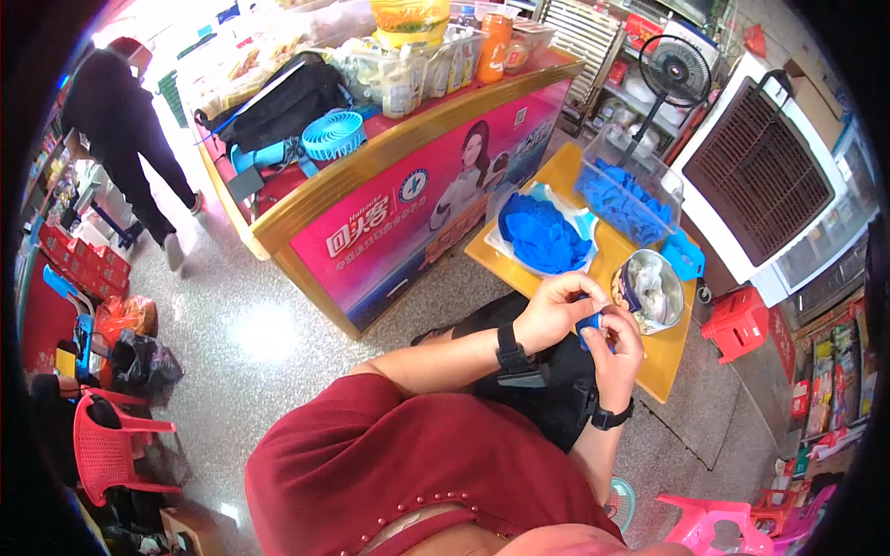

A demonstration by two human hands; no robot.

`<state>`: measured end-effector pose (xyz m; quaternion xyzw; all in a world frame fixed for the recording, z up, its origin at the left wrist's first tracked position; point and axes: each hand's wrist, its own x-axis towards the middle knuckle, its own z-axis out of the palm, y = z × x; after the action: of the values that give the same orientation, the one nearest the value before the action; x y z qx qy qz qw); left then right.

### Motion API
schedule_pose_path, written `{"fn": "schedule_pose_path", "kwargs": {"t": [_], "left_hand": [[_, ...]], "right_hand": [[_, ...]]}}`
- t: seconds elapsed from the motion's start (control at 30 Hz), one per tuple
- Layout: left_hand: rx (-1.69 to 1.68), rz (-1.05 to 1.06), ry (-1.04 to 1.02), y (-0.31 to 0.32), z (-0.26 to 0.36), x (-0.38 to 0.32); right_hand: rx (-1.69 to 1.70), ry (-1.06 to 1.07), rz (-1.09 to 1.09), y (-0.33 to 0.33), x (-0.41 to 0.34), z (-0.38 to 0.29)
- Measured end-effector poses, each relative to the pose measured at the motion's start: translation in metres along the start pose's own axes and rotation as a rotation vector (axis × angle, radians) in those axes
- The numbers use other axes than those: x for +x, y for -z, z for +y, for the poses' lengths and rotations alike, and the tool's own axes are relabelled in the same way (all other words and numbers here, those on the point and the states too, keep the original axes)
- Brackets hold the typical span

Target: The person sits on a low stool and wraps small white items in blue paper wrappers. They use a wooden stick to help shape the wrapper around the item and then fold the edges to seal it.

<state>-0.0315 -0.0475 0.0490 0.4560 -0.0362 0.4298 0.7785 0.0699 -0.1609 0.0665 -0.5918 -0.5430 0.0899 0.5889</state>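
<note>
My left hand (pixel 560 313) and my right hand (pixel 615 340) meet in front of me over the near edge of a wooden table (pixel 657 372). Between their fingers they pinch a small blue piece (pixel 589 324), too covered to name exactly. Beyond my hands, a white-rimmed container (pixel 546 233) holds a heap of blue pieces. Farther back, a clear plastic bin (pixel 629 191) holds more blue pieces. Close to my right hand stands a round tin (pixel 648 292) with whitish crumpled material inside. A light-blue plastic object (pixel 683 256) lies beside it.
A counter with a pink printed front (pixel 417 201) stands ahead, with a bag, a blue fan (pixel 334 135) and bottles on top. At right are a red stool (pixel 735 324) and an air cooler (pixel 761 174). A person (pixel 122 132) walks at far left, beyond a pink chair (pixel 115 441).
</note>
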Motion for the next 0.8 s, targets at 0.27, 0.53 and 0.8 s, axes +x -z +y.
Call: {"fn": "schedule_pose_path", "kwargs": {"t": [0.27, 0.53, 0.8], "left_hand": [[0.075, 0.097, -0.022, 0.008, -0.002, 0.017], [0.133, 0.106, 0.052, 0.027, -0.019, 0.03], [0.477, 0.039, -0.104, 0.037, -0.017, 0.045]], "right_hand": [[0.017, -0.135, 0.108, -0.019, 0.005, -0.001], [-0.142, 0.027, 0.05, -0.016, 0.029, 0.029], [0.226, -0.262, 0.163, -0.012, 0.035, 0.051]]}}
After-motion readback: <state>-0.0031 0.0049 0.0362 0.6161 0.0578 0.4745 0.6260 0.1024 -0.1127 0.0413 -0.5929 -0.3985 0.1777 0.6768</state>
